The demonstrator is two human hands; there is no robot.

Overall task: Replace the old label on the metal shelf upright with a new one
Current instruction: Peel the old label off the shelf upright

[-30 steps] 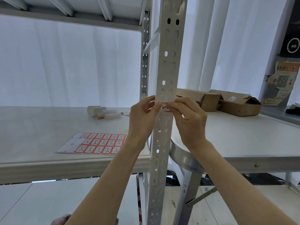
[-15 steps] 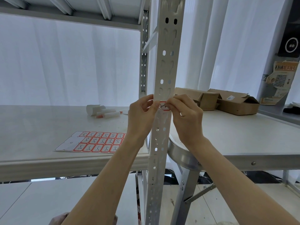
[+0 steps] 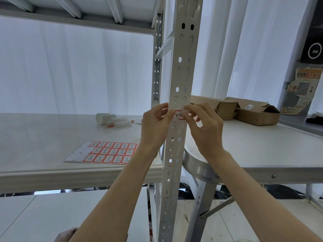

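A perforated grey metal shelf upright [image 3: 181, 70] runs top to bottom through the middle of the view. A small red-bordered white label [image 3: 178, 115] with black handwriting lies on its front face at shelf height. My left hand [image 3: 156, 125] has its thumb and fingertips on the label's left edge. My right hand [image 3: 204, 131] pinches the label's right edge, fingers curled. Most of the label is hidden behind my fingers. A sheet of matching red-bordered labels [image 3: 106, 152] lies flat on the shelf board to the left.
Two white marker-like tubes and a paper roll [image 3: 111, 120] lie further back on the shelf board [image 3: 35, 137]. A round-edged table [image 3: 262, 147] stands to the right with brown cardboard boxes [image 3: 253, 110]. White curtains fill the background.
Both hands stay at the label on the upright. My right fingers have shifted slightly, with more of the label's red border showing between the hands.
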